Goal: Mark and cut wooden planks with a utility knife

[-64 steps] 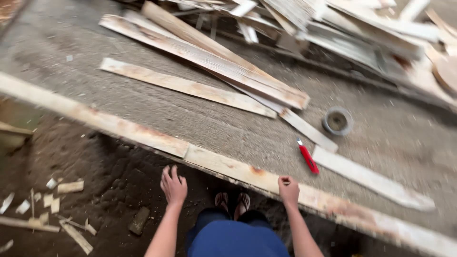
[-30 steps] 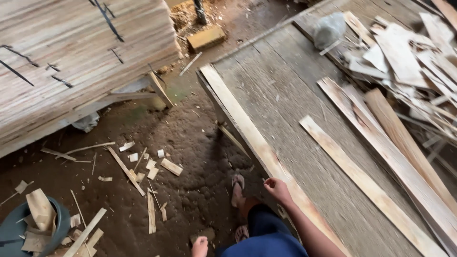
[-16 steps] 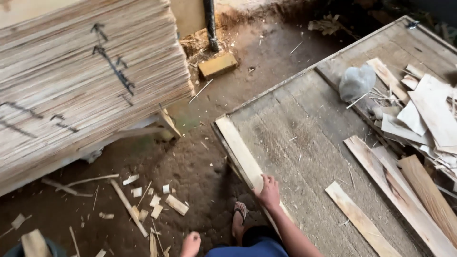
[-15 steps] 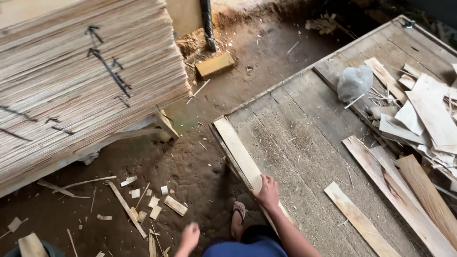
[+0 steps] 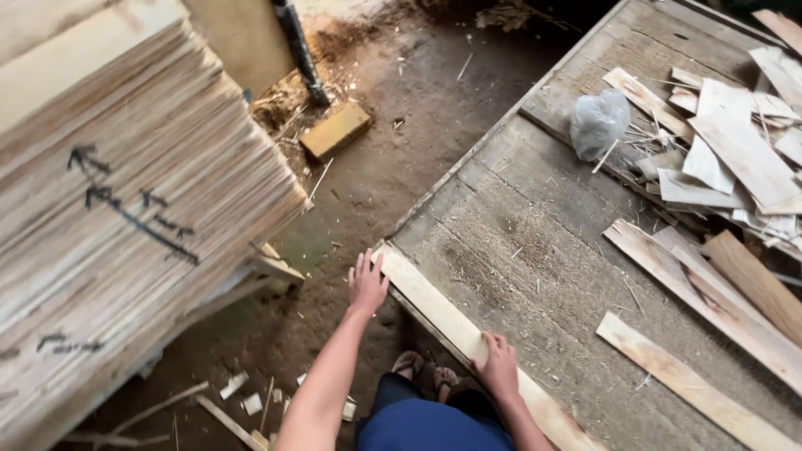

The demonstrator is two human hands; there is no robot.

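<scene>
Hands on a plank at the platform's edge
The right hand point(image 5: 499, 367) grips the pale plank point(image 5: 434, 305) along the wooden platform point(image 5: 543, 250) edge; the left hand point(image 5: 368, 282), fingers spread, reaches its near end.

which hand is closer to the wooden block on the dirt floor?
Left. The left hand reaches over the near end of the long plank, below and slightly right of the wooden block. The right hand rests further down the plank.

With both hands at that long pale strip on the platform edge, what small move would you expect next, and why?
Probably closing the left hand on the near end of the long pale strip. That hand is spread open right at the strip's end, not gripping, while the right hand already rests on it farther along the grey platform.
</scene>
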